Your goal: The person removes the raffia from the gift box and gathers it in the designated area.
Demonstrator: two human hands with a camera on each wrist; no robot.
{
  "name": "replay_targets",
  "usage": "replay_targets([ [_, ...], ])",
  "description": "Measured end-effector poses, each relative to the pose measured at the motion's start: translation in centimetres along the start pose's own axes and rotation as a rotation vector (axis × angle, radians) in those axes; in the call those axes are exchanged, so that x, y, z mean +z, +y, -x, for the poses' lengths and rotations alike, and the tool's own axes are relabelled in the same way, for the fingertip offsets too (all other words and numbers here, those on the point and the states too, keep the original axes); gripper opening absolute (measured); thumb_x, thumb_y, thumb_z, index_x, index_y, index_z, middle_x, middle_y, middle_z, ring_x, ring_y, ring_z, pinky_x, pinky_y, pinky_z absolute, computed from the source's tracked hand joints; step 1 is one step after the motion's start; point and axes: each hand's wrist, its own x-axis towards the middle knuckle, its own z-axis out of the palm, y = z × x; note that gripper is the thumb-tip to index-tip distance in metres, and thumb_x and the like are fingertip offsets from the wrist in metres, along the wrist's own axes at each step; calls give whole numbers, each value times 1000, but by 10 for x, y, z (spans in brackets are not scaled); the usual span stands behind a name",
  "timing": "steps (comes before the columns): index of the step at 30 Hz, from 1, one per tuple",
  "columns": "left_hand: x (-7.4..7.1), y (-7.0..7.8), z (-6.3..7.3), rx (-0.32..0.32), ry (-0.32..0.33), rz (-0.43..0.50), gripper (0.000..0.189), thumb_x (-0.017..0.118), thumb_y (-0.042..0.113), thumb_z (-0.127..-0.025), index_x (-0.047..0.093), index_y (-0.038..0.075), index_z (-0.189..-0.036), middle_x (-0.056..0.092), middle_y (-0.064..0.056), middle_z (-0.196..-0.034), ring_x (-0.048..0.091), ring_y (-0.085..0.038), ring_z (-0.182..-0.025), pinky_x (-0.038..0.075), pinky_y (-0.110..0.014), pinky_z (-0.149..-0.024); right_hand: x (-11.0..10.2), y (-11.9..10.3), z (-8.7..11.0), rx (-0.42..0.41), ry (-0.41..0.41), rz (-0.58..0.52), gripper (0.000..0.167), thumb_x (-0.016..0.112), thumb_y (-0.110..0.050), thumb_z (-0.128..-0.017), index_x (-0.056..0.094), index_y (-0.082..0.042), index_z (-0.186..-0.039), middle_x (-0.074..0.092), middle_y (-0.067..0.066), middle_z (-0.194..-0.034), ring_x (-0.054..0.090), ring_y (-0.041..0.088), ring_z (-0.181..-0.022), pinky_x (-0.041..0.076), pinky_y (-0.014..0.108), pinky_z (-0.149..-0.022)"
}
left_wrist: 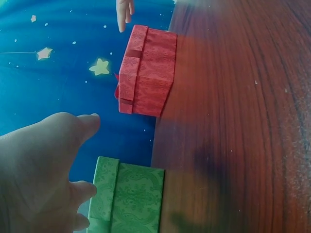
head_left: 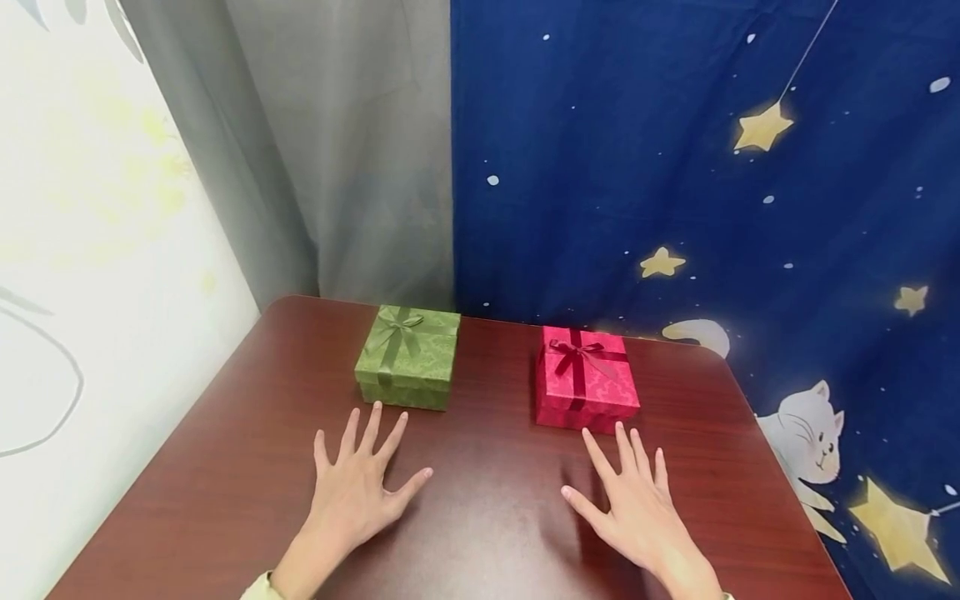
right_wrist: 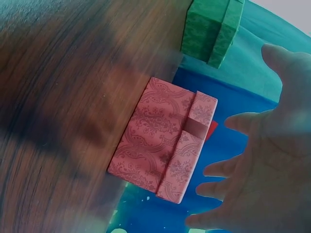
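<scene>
Green and patterned, one gift box [head_left: 431, 362] sits near the far edge of the brown table [head_left: 487, 508], left of the middle, with a green bow [head_left: 403, 325] on top. To its right, well apart, stands a red gift box [head_left: 588, 387] with a dark red bow [head_left: 577, 352]; both boxes have their lids on.

The left hand [head_left: 356, 492] is on the near side of the green box, palm down, fingers straight and spread wide, thumb out to the right — it has hold of nothing. Its fingertips are close to the box's near side; whether they touch it I cannot tell. The right hand [head_left: 637, 512] mirrors it just nearer than the red box: fingers fanned, thumb pointing left, nothing held — contact there is also unclear.

Beyond the table hang a grey curtain [head_left: 375, 150] on the left and a blue cloth [head_left: 570, 208] on the right, printed with yellow stars [head_left: 763, 127] and a white cat [head_left: 806, 429].
</scene>
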Motion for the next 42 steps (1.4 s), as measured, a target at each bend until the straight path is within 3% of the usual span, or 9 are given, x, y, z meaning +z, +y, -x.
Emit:
replay_targets([
  [7,-3,2,-2,-42,-6,-3,88,51,79,-91,42,26,-160,33,-16,-166,25,-42,-153,10,-76,-113,-11,4,-4,2,9,-46,85,59,-68,-94,36,-24,-163,22,29,-166,13,52,-153,5,74,-117],
  [12,-5,11,-13,-21,68,16,91,53,79,-89,41,24,-161,33,-16,-166,26,-41,-153,9,-75,-113,-29,11,-14,5,31,-95,81,58,-59,-99,29,-21,-165,16,31,-167,9,52,-153,3,70,-120],
  [18,0,55,-66,56,177,31,93,53,79,-89,39,23,-162,32,-15,-167,29,-35,-153,15,-74,-115,-46,30,-54,33,57,-167,77,55,-51,-104,25,-16,-166,13,31,-167,10,53,-152,12,74,-116],
  [22,16,88,-110,127,174,96,86,53,66,-97,37,11,-161,33,-16,-166,33,-33,-152,22,-68,-117,-41,48,-88,83,55,-228,76,54,-48,-104,25,-11,-165,19,31,-164,19,54,-150,21,75,-114],
  [27,51,116,-169,125,-4,422,62,54,37,-106,47,-6,-150,51,-23,-152,51,-36,-139,41,-54,-113,-27,74,-130,218,61,-315,69,50,-40,-108,28,-2,-161,38,36,-152,38,53,-141,32,68,-113],
  [30,72,126,-187,-16,-183,709,49,52,29,-108,59,-10,-137,67,-26,-127,67,-38,-117,53,-50,-99,-17,79,-143,315,57,-382,63,49,-38,-108,33,-5,-160,51,34,-143,51,49,-133,37,65,-111],
  [34,84,136,-202,-156,-317,1008,37,54,19,-109,66,-13,-121,71,-23,-96,74,-35,-85,62,-43,-76,-8,81,-153,386,108,-465,56,55,-34,-106,44,-12,-156,64,29,-132,61,43,-124,43,63,-105],
  [37,86,143,-206,-184,-349,1085,35,54,16,-108,66,-15,-120,70,-21,-91,74,-28,-76,63,-37,-71,-4,83,-157,411,165,-511,53,61,-28,-103,50,-13,-152,68,28,-126,65,41,-119,46,60,-102],
  [42,88,149,-207,-173,-352,1042,44,63,23,-105,63,-14,-130,74,-24,-102,76,-27,-77,62,-36,-78,2,92,-157,444,222,-581,52,65,-23,-101,51,-14,-151,68,30,-123,67,42,-115,48,58,-101],
])
